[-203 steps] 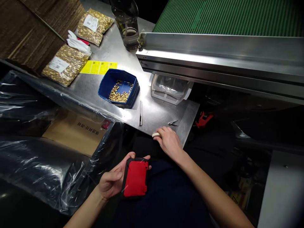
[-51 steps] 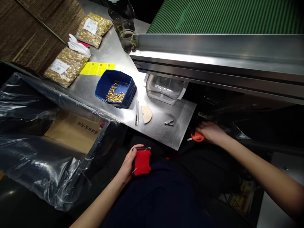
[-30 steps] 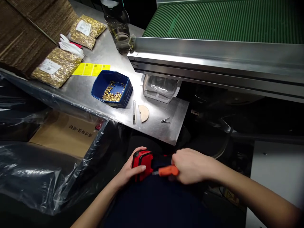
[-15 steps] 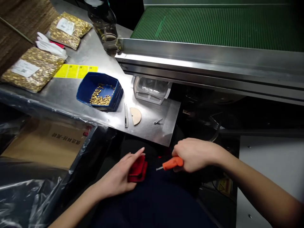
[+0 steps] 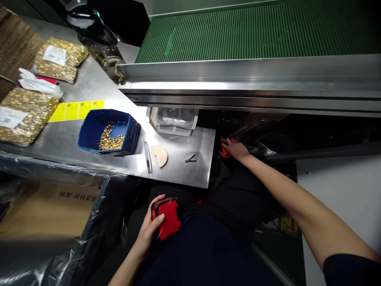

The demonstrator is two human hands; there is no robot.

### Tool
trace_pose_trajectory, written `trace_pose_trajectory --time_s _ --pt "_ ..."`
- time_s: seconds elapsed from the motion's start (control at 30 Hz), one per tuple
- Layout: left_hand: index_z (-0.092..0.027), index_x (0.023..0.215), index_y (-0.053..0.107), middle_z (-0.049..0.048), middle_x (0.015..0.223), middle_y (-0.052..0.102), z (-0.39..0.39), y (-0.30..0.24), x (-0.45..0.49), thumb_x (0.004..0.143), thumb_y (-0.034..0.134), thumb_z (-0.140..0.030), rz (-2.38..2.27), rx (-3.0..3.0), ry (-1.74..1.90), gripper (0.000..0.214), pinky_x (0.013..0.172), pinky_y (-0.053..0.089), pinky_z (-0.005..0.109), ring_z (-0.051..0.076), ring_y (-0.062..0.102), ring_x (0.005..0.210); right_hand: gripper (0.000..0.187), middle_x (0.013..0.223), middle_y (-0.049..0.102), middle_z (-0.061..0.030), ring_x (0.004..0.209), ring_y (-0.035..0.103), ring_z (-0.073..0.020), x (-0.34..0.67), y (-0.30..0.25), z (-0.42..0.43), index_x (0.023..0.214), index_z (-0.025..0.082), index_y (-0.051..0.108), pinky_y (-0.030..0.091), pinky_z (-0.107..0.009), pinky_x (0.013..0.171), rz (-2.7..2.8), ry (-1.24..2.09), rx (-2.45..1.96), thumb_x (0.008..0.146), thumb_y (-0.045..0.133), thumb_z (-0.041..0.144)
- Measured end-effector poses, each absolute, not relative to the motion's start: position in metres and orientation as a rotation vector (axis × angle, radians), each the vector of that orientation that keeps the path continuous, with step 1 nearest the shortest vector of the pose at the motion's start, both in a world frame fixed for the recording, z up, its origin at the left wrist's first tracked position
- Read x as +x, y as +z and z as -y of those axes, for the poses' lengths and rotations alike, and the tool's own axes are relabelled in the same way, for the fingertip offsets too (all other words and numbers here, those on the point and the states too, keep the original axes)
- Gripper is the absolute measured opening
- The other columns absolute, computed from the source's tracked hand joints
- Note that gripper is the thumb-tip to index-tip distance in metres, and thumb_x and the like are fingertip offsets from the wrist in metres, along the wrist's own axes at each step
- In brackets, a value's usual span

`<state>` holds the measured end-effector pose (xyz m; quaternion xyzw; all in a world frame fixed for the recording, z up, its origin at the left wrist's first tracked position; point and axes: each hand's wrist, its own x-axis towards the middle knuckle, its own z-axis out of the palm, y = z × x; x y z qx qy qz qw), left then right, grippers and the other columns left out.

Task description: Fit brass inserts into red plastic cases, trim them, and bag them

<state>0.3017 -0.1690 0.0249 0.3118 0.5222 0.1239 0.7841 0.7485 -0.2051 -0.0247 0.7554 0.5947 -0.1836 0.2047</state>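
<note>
My left hand (image 5: 151,222) is closed around a red block-like part with black edging (image 5: 167,217), low in front of the dark shirt. Its thumb lies over the red face, and thin metallic strips show on it. Beyond the table's right end, my right hand (image 5: 235,149) is stretched under the conveyor, its fingers on an orange-handled tool (image 5: 224,152). The tool's tip is hard to make out in the dark. On the metal table lie small metal tweezers (image 5: 190,159), a tan half-disc (image 5: 160,155) and a slim utility knife (image 5: 148,157).
A blue bin (image 5: 133,133) holds small brass-coloured pieces. Bags of similar pieces (image 5: 29,113), yellow labels (image 5: 71,111) and a bottle (image 5: 104,47) stand leftward. The green conveyor (image 5: 253,35) overhangs a grey tray (image 5: 174,130). A plastic-lined carton (image 5: 53,206) sits lower left.
My right hand has moved forward with the orange-handled tool to beneath the conveyor. My left hand has turned the red part, showing its broad face. The view has shifted right.
</note>
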Motion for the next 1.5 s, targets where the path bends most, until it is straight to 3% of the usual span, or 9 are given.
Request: trace_pose_trajectory --time_s 0.17,0.37,0.53,0.67,0.77,0.93,1.1,1.3,1.5 --pt "-0.025 0.12 0.054 0.0035 0.105 0.068 0.168 0.03 0.317 0.082 0.076 -0.051 -1.277 0.794 0.282 0.051 0.086 0.056 0.036 0.026 0.067 0.097 0.054 0.145 0.046 -0.0235 0.107 0.06 -0.0265 0.759 -0.046 0.202 0.152 0.013 0.04 0.046 -0.033 0.08 -1.636 -0.505 2.212 0.099 0.028 0.004" --pt "-0.023 0.119 0.053 0.0038 0.103 0.067 0.156 0.026 0.365 0.093 0.059 -0.055 -1.109 0.907 0.259 0.041 0.075 0.054 0.031 0.022 0.067 0.088 0.066 0.142 0.047 -0.0204 0.098 0.065 -0.026 0.755 -0.042 0.226 0.159 0.02 0.028 0.045 -0.03 0.068 -1.577 -0.425 2.402 0.095 0.04 0.009" --pt "-0.022 0.115 0.062 0.0054 0.101 0.07 0.146 0.011 0.424 0.092 0.062 -0.057 -0.951 1.21 0.205 0.041 0.08 0.054 0.036 0.027 0.067 0.091 0.05 0.131 0.058 -0.0159 0.086 0.067 -0.0243 0.743 -0.016 0.263 0.149 0.019 0.042 0.046 -0.032 0.065 -1.471 -0.284 2.62 0.1 0.043 0.022" --pt "-0.024 0.102 0.065 0.0067 0.091 0.07 0.134 0.01 0.447 0.091 0.064 -0.056 -0.926 1.553 0.18 0.034 0.083 0.049 0.042 0.03 0.066 0.086 0.035 0.12 0.064 -0.014 0.106 0.065 -0.0289 0.72 -0.001 0.312 0.131 0.016 0.056 0.049 -0.039 0.087 -1.386 -0.117 2.805 0.103 0.038 0.028" --pt "-0.024 0.094 0.066 0.0079 0.085 0.068 0.122 0.016 0.446 0.09 0.066 -0.056 -0.955 1.786 0.165 0.032 0.081 0.046 0.043 0.032 0.064 0.084 0.035 0.126 0.062 -0.0142 0.116 0.061 -0.0312 0.701 -0.009 0.342 0.124 0.019 0.062 0.046 -0.046 0.095 -1.31 0.007 3.032 0.102 0.041 0.036" --pt "-0.025 0.109 0.067 0.0082 0.097 0.068 0.095 0.029 0.439 0.094 0.062 -0.052 -0.999 2.053 0.201 0.031 0.084 0.047 0.041 0.03 0.065 0.092 0.032 0.133 0.058 -0.0145 0.122 0.057 -0.0352 0.692 -0.03 0.349 0.107 0.022 0.072 0.039 -0.054 0.103 -1.081 0.163 3.335 0.099 0.048 0.042" --pt "-0.02 0.096 0.07 0.0077 0.097 0.07 0.016 0.03 0.481 0.104 0.049 -0.041 -1.071 2.19 0.333 0.031 0.089 0.05 0.037 0.024 0.066 0.093 0.031 0.127 0.061 -0.0142 0.116 0.06 -0.033 0.704 -0.032 0.339 0.1 0.022 0.075 0.041 -0.05 0.1 -1.149 0.15 3.393 0.098 0.049 0.04" --pt "-0.014 0.115 0.066 0.01 0.118 0.067 -0.076 0.009 0.575 0.096 0.068 -0.037 -1.256 2.252 0.33 0.03 0.096 0.055 0.048 0.025 0.066 0.107 0.032 0.124 0.062 -0.0137 0.115 0.061 -0.0312 0.706 -0.029 0.34 0.101 0.022 0.075 0.042 -0.048 0.101 -1.203 0.112 3.443 0.099 0.049 0.04" --pt "-0.013 0.116 0.066 0.0105 0.118 0.067 -0.087 0.002 0.591 0.099 0.064 -0.036 -1.301 2.279 0.344 0.029 0.092 0.057 0.045 0.025 0.067 0.105 0.033 0.126 0.062 -0.0143 0.117 0.061 -0.0313 0.706 -0.03 0.34 0.101 0.022 0.075 0.042 -0.048 0.103 -1.095 0.101 3.501 0.1 0.047 0.039"
